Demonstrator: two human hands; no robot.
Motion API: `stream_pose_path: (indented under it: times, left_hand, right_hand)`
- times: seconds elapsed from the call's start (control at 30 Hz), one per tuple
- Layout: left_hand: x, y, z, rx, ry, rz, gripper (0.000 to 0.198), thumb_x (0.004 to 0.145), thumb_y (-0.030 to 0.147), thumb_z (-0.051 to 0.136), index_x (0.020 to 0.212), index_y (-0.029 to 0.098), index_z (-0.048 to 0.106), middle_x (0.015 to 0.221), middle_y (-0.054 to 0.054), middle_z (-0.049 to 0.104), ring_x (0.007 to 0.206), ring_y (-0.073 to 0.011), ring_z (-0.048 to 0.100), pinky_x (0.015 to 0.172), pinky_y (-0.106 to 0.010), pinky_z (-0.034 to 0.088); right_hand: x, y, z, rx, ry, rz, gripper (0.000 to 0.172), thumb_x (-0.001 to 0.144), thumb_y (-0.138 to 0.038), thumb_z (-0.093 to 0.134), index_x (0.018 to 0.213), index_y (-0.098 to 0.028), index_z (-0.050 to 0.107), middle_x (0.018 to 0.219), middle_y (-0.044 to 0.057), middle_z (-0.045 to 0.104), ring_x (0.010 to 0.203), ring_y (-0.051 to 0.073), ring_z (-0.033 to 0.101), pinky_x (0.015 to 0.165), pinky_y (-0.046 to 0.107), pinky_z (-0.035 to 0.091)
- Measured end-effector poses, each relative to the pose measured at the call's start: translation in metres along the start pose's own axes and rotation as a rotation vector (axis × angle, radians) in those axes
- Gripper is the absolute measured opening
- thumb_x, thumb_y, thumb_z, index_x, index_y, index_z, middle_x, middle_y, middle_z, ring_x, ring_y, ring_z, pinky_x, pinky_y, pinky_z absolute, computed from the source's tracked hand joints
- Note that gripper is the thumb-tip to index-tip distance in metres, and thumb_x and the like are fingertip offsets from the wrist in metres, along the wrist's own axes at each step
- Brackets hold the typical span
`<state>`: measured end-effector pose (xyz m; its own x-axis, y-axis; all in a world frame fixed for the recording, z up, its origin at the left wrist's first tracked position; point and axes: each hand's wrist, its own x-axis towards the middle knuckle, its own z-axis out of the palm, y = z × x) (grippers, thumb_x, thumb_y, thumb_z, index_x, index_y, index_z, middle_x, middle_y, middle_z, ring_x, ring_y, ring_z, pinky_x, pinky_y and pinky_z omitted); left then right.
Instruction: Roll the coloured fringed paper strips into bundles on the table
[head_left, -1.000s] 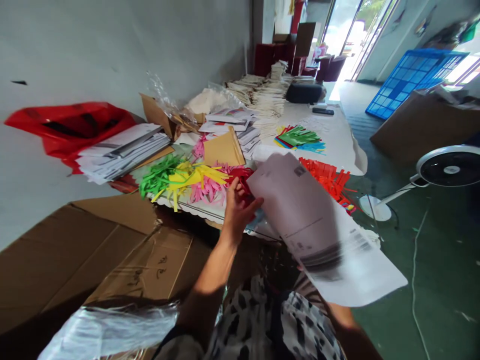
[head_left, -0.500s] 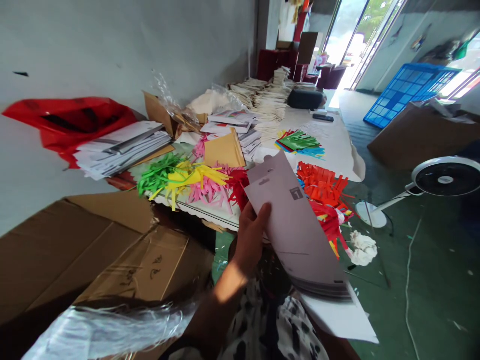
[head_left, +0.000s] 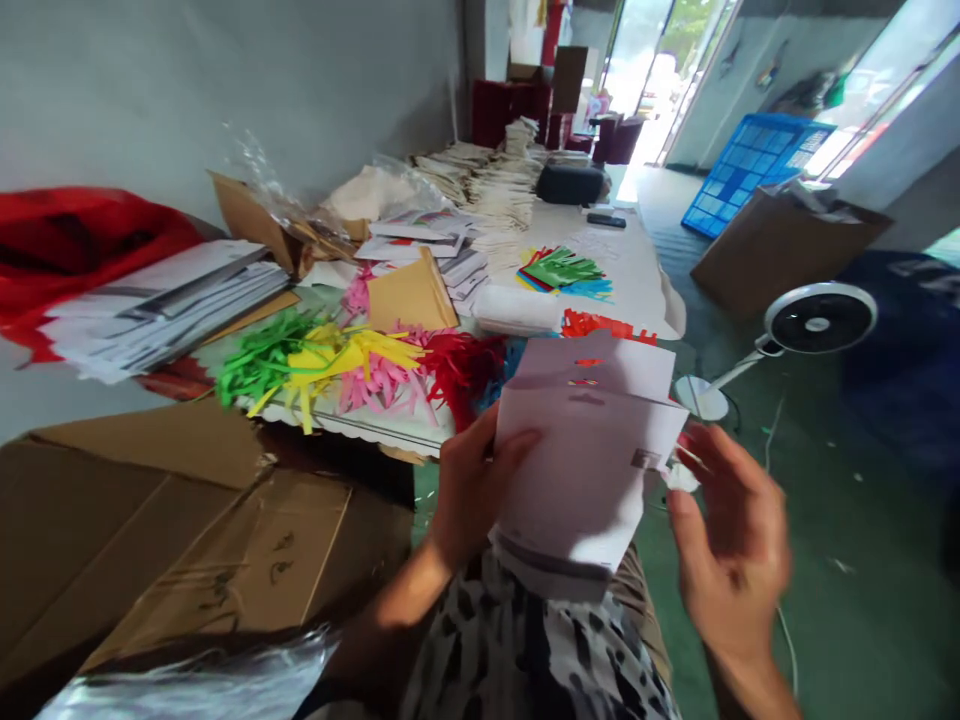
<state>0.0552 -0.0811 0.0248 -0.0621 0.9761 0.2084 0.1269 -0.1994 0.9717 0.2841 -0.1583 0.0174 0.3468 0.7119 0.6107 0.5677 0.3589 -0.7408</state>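
The left hand (head_left: 472, 490) pinches a folded printed sheet (head_left: 581, 470) along its lower edge, fingers laid across its face. The right hand (head_left: 731, 545) is open, fingers spread just beside the sheet's right edge, though blur makes contact hard to judge. The sheet is held above the table's edge; beyond it, coloured paper fringes (head_left: 322, 375) lie heaped on the table (head_left: 622, 250), while stacks of printed sheets (head_left: 165, 310) and pale paper bundles (head_left: 487, 180) stand piled

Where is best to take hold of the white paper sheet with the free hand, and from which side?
On the white paper sheet, probably the right edge, coming from the right: the left hand holds the left edge, and the open right hand is beside that free edge.
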Motion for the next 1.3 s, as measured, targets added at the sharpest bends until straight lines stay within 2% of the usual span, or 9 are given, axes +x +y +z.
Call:
stream_pose_path:
  times: [0.2,0.33,0.47,0.63,0.77,0.87,1.0,1.1,1.3]
  left_hand:
    - [-0.014,-0.012,0.015,-0.023,0.078,-0.099,0.037,0.098,0.051,0.061,0.092,0.017,0.075,0.07,-0.001,0.064,0.062,-0.0134,0.049,0.053,-0.022,0.038]
    - [-0.021,-0.015,0.019,-0.025,0.156,-0.16,0.049,0.1,0.062,0.055,0.091,0.017,0.072,0.063,0.001,0.056,0.058,-0.013,0.042,0.049,-0.022,0.032]
    - [-0.03,-0.019,0.027,-0.092,0.155,-0.217,0.057,0.098,0.07,0.053,0.083,0.017,0.067,0.065,0.0,0.054,0.059,-0.0132,0.041,0.049,-0.023,0.033]
    - [-0.026,-0.022,0.023,-0.069,0.227,-0.21,0.057,0.096,0.067,0.057,0.067,0.019,0.052,0.059,0.003,0.043,0.057,-0.0119,0.035,0.048,-0.023,0.03]
    - [-0.018,-0.015,0.013,-0.015,0.174,-0.126,0.055,0.095,0.065,0.059,0.065,0.019,0.053,0.057,0.003,0.044,0.056,-0.0118,0.035,0.048,-0.024,0.029]
    - [-0.014,-0.011,0.006,0.038,0.118,-0.041,0.054,0.097,0.059,0.058,0.061,0.02,0.049,0.055,0.004,0.041,0.054,-0.0113,0.032,0.048,-0.024,0.027]
    - [-0.011,-0.017,-0.001,0.108,0.015,0.042,0.049,0.1,0.05,0.054,0.062,0.02,0.048,0.056,0.004,0.042,0.055,-0.0113,0.032,0.049,-0.025,0.026]
    - [-0.011,-0.025,-0.004,0.132,-0.003,0.06,0.047,0.102,0.046,0.051,0.063,0.02,0.047,0.056,0.004,0.042,0.054,-0.0112,0.031,0.049,-0.025,0.025]
    - [-0.012,-0.03,-0.002,0.112,0.062,0.062,0.052,0.1,0.047,0.055,0.058,0.021,0.041,0.053,0.005,0.035,0.052,-0.0103,0.028,0.047,-0.025,0.022]
  right_hand:
    - [-0.011,-0.007,0.041,-0.037,-0.034,0.056,0.044,0.106,-0.028,0.053,0.149,-0.031,0.061,0.132,0.007,0.073,0.123,0.028,0.069,0.106,0.051,0.058]
    - [-0.012,-0.001,0.041,-0.124,-0.091,0.0,0.06,0.108,-0.027,0.042,0.166,-0.037,0.033,0.164,0.004,0.05,0.152,0.032,0.047,0.123,0.061,0.044]
    - [-0.008,-0.001,0.037,-0.108,-0.26,0.006,0.066,0.109,-0.028,0.041,0.17,-0.039,0.016,0.175,0.0,0.03,0.161,0.03,0.031,0.13,0.061,0.035]
    - [0.004,-0.002,0.026,0.166,-0.246,0.09,0.055,0.112,-0.036,0.037,0.166,-0.043,0.029,0.172,-0.001,0.036,0.158,0.027,0.039,0.123,0.056,0.047]
    - [0.026,0.002,0.007,0.319,-0.301,-0.122,0.058,0.107,-0.042,0.052,0.161,-0.049,0.036,0.173,-0.001,0.033,0.156,0.031,0.041,0.12,0.058,0.049]
    - [0.041,0.005,-0.011,0.277,-0.422,-0.314,0.053,0.1,-0.048,0.063,0.152,-0.047,0.052,0.169,0.001,0.032,0.153,0.035,0.043,0.123,0.063,0.043]
    - [0.053,0.003,-0.031,0.197,-0.517,-0.416,0.068,0.09,-0.054,0.076,0.153,-0.046,0.05,0.171,0.002,0.021,0.152,0.039,0.042,0.118,0.063,0.049]
    - [0.06,-0.003,-0.038,0.028,-0.62,-0.48,0.063,0.083,-0.051,0.085,0.141,-0.039,0.063,0.172,0.001,0.019,0.155,0.04,0.036,0.122,0.059,0.046]
    - [0.072,-0.006,-0.037,0.006,-0.652,-0.394,0.065,0.076,-0.049,0.091,0.135,-0.036,0.066,0.173,0.004,0.025,0.153,0.037,0.042,0.12,0.059,0.048]
